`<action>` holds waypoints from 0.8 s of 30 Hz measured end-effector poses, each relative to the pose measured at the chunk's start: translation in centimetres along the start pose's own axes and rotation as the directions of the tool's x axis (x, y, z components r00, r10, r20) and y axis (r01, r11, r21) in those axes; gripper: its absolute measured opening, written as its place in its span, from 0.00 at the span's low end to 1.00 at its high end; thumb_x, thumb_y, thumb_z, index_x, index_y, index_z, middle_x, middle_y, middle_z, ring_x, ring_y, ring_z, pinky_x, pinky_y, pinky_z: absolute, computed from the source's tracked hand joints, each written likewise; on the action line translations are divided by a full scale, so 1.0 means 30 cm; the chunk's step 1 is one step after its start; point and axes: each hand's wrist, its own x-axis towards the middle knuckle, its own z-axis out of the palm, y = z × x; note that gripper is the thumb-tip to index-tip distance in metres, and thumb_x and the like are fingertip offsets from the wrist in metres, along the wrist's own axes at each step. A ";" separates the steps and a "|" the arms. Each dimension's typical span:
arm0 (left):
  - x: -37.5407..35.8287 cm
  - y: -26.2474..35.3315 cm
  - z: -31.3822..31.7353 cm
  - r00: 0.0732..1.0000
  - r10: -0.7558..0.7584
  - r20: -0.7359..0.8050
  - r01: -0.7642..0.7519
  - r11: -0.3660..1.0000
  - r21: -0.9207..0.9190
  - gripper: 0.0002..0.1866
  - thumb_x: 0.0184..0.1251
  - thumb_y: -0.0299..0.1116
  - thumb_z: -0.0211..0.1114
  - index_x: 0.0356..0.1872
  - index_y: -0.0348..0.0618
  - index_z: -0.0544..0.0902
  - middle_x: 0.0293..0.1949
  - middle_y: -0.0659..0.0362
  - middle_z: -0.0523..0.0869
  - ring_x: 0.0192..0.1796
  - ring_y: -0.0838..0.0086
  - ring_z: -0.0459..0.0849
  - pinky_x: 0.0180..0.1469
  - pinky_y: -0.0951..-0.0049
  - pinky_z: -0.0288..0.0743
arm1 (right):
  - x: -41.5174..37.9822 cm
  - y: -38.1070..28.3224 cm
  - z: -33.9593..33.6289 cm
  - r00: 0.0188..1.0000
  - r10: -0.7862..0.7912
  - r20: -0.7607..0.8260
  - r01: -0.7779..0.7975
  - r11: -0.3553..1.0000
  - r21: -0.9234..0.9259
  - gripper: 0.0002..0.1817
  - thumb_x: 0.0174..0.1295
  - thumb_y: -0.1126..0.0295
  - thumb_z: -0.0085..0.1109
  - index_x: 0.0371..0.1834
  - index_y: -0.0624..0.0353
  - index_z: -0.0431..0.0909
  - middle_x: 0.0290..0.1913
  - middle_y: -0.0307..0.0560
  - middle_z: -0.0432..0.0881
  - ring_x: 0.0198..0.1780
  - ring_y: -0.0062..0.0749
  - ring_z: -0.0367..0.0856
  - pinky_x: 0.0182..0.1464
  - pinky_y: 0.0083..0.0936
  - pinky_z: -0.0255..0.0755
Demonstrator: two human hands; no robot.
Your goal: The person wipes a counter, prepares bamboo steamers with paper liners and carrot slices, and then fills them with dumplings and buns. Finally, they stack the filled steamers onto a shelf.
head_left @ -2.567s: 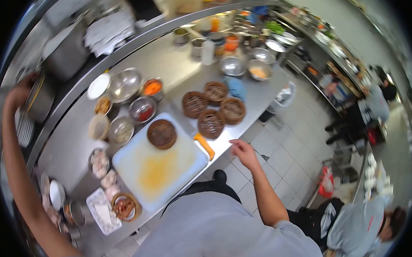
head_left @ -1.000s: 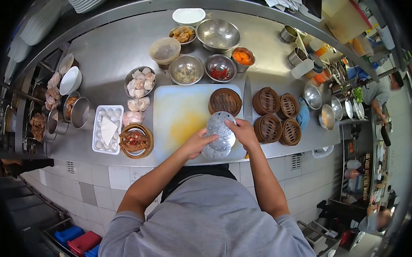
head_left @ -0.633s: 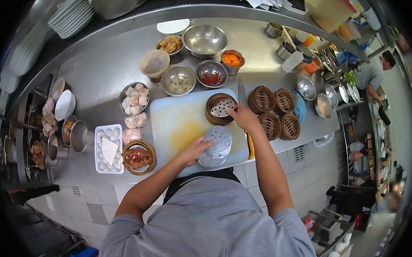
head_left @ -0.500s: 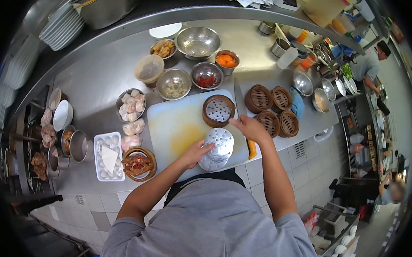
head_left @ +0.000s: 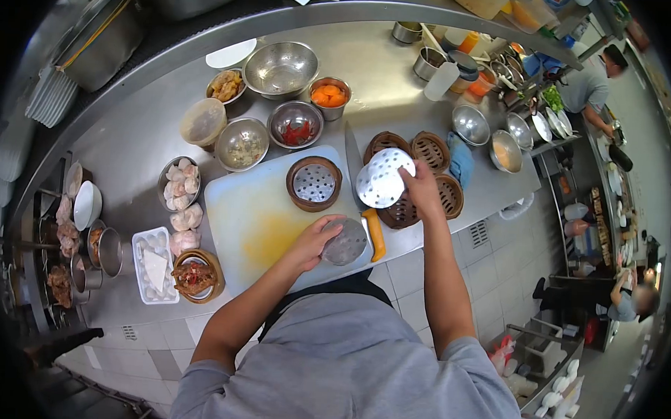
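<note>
Right hand [head_left: 420,189] has carried one perforated disc [head_left: 380,178] over four steamers [head_left: 431,151], fingers pinching it; left hand [head_left: 313,241] grips the stack [head_left: 344,242].

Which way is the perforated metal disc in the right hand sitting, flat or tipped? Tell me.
Tipped. The right hand holds the perforated disc by its edge, its face tilted up above the bamboo steamer baskets, not lying flat.

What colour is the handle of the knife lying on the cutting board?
Orange. The knife handle shows best in the head view, at the cutting board's right edge.
</note>
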 end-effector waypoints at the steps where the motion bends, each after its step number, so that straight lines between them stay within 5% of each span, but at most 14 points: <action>1: 0.015 -0.003 0.024 1.000 0.004 -0.009 -0.004 1.000 0.000 0.19 0.75 0.31 0.62 0.64 0.43 0.74 0.53 0.57 0.84 0.54 0.72 0.84 0.57 0.68 0.80 | 0.018 -0.027 -0.028 0.998 0.026 -0.055 -0.025 0.999 0.026 0.12 0.70 0.65 0.61 0.50 0.59 0.75 0.36 0.40 0.82 0.30 0.20 0.79 0.26 0.18 0.74; 4: 0.062 -0.029 0.083 0.999 0.010 -0.032 -0.010 1.000 0.003 0.18 0.76 0.31 0.62 0.63 0.43 0.74 0.53 0.57 0.84 0.54 0.72 0.84 0.57 0.68 0.80 | 0.162 0.045 -0.125 0.988 -0.014 -0.151 0.023 0.998 0.059 0.12 0.70 0.67 0.61 0.50 0.60 0.74 0.39 0.43 0.82 0.34 0.25 0.82 0.25 0.20 0.78; 7: 0.099 -0.051 0.145 0.997 0.017 -0.071 -0.017 1.000 -0.001 0.18 0.76 0.31 0.62 0.63 0.43 0.74 0.53 0.57 0.84 0.54 0.71 0.84 0.57 0.68 0.80 | 0.253 0.067 -0.152 0.999 0.042 -0.022 -0.043 0.997 -0.061 0.12 0.70 0.67 0.59 0.50 0.62 0.73 0.44 0.47 0.80 0.37 0.30 0.82 0.25 0.25 0.83; 10: 0.120 -0.064 0.202 0.992 0.045 -0.116 -0.048 0.999 -0.018 0.18 0.75 0.31 0.62 0.63 0.43 0.74 0.53 0.57 0.84 0.54 0.71 0.84 0.57 0.67 0.80 | 0.307 0.062 -0.240 0.999 -0.006 -0.052 0.002 0.998 -0.066 0.13 0.71 0.66 0.58 0.51 0.64 0.72 0.48 0.51 0.79 0.40 0.33 0.82 0.25 0.28 0.86; 15: 0.125 -0.091 0.262 0.979 0.047 -0.199 -0.061 0.996 -0.066 0.18 0.76 0.32 0.61 0.64 0.46 0.75 0.53 0.56 0.84 0.55 0.70 0.84 0.58 0.64 0.80 | 0.399 0.092 -0.477 0.991 0.013 -0.131 -0.019 0.999 -0.047 0.14 0.69 0.66 0.59 0.53 0.60 0.73 0.43 0.45 0.82 0.32 0.25 0.82 0.19 0.19 0.75; 18: 0.150 -0.100 0.292 0.975 0.042 -0.217 -0.070 0.990 -0.123 0.19 0.75 0.31 0.60 0.64 0.47 0.74 0.54 0.55 0.84 0.56 0.68 0.84 0.59 0.63 0.80 | 0.462 0.174 -0.512 0.994 -0.049 -0.093 0.031 0.981 -0.189 0.20 0.66 0.64 0.64 0.57 0.62 0.77 0.42 0.47 0.82 0.36 0.31 0.83 0.27 0.27 0.80; 21: 0.161 -0.104 0.303 0.979 0.068 -0.195 -0.102 0.980 -0.170 0.20 0.73 0.29 0.59 0.65 0.45 0.74 0.55 0.55 0.84 0.57 0.67 0.84 0.60 0.63 0.80 | 0.541 0.296 -0.548 0.733 -0.672 -0.107 0.391 0.544 -0.742 0.20 0.65 0.63 0.67 0.55 0.64 0.79 0.44 0.47 0.83 0.38 0.35 0.83 0.39 0.31 0.81; 24: 0.177 -0.096 0.322 0.987 0.090 -0.133 -0.111 0.981 -0.158 0.21 0.72 0.28 0.59 0.65 0.43 0.73 0.55 0.55 0.84 0.58 0.66 0.83 0.61 0.63 0.79 | 0.420 0.190 -0.548 0.923 -0.384 -0.006 0.333 0.808 -0.486 0.21 0.65 0.60 0.67 0.54 0.64 0.80 0.44 0.47 0.84 0.39 0.34 0.82 0.48 0.30 0.78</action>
